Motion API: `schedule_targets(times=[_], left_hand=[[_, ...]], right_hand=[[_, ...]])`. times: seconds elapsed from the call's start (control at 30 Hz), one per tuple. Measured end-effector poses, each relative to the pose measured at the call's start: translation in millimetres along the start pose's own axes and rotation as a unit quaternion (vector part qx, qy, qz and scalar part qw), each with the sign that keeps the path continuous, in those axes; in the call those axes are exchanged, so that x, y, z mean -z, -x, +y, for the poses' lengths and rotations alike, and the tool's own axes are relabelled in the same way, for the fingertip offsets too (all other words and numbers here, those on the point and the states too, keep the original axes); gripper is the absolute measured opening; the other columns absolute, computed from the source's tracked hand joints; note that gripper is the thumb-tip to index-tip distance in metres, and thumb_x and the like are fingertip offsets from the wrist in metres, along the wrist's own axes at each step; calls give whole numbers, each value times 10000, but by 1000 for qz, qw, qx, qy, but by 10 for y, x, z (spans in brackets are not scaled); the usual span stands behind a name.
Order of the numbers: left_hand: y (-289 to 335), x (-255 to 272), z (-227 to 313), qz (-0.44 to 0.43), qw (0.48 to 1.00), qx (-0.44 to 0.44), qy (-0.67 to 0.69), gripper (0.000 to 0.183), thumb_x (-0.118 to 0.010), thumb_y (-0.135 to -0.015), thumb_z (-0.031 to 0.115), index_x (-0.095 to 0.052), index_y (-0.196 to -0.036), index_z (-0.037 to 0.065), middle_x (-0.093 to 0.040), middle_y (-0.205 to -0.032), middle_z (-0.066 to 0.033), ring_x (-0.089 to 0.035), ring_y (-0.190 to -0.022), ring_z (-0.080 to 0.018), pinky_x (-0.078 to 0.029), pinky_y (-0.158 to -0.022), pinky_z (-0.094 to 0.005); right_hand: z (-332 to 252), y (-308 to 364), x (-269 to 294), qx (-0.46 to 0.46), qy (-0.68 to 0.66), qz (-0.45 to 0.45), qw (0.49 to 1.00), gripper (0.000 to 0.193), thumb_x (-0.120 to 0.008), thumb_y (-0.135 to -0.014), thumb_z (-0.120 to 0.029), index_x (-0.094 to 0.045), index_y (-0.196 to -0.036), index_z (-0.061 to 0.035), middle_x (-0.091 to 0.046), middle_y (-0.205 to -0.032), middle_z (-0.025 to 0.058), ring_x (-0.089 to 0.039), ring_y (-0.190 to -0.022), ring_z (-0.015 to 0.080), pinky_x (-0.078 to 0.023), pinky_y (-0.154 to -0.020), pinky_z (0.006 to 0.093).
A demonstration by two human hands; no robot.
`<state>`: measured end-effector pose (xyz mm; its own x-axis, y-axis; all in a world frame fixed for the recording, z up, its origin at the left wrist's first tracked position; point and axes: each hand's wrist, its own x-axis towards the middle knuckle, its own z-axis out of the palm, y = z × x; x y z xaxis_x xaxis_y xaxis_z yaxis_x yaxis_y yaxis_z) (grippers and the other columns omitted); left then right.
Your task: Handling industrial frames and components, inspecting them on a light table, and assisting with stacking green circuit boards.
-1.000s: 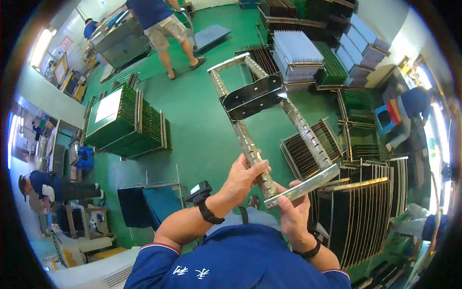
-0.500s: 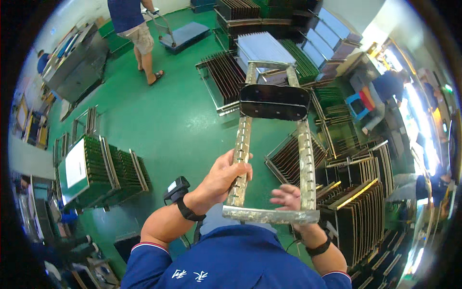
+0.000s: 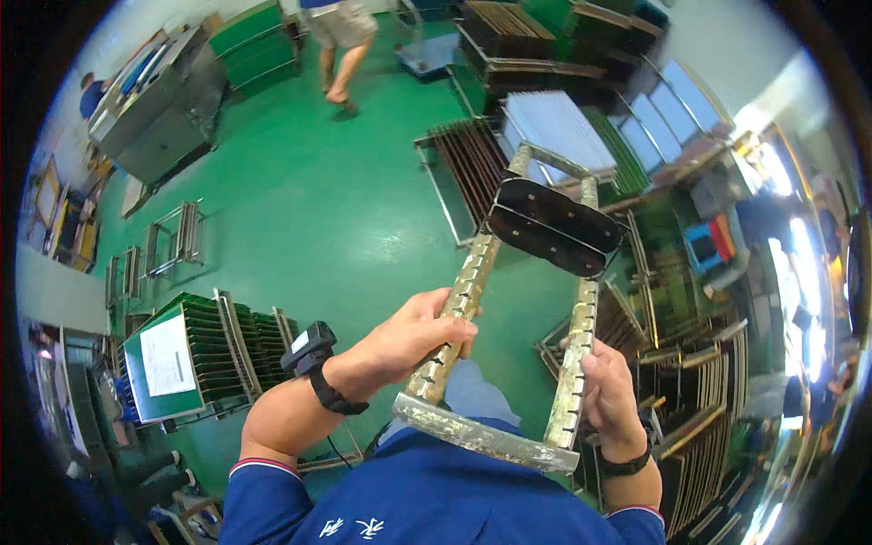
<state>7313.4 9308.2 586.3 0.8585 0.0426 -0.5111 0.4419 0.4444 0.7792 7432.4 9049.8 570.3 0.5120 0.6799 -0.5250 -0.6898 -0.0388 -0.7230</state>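
Between my hands is a worn metal rack frame (image 3: 486,436) with two slotted side rails joined by a bar at each end. A dark, round-cornered panel (image 3: 556,227) with a ridge along its middle sits across the rails toward the far end. My left hand (image 3: 413,336) is wrapped around the left rail, thumb on top. Around the right rail, nearer its lower part, my right hand (image 3: 609,391) is closed, its fingers partly hidden behind the metal. The frame is held in the air, tilted with its far end to the right.
Green boards fill a rack (image 3: 191,354) at left, with a white sheet on its front. Filled racks (image 3: 463,173) stand ahead and to the right. Small metal frames (image 3: 177,241) rest on the green floor at left. A person (image 3: 341,41) walks near a blue trolley (image 3: 427,56).
My right hand, open behind the near bar before, now grips the right rail. The frame has turned, its far end swinging right. The walking person has moved farther away and the view has shifted.
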Motion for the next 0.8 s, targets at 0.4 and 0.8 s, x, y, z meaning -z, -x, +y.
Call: schedule_targets(times=[0.4, 0.8], left_hand=[[-901, 2098, 1365, 73, 997, -17, 4, 405, -624, -807, 253, -517, -1090, -16, -596, -766, -47, -556, -690, -100, -429, -642, -228], [-2258, 4352, 3078, 12, 999, -29, -3, 384, -622, -808, 231, -536, -1079, -27, -589, -713, -78, -555, -610, -118, -438, -554, -249]], right_hand=[[-657, -2687, -1212, -47, -5, -82, 996, 403, -679, -780, -203, -547, -1083, 29, -596, -892, 47, -581, -771, 114, -492, -720, 266], [-1455, -5102, -2532, 13, 8, -68, 998, 511, -710, -782, -367, -551, -1070, 24, -627, -841, 83, -605, -723, 137, -504, -645, 252]])
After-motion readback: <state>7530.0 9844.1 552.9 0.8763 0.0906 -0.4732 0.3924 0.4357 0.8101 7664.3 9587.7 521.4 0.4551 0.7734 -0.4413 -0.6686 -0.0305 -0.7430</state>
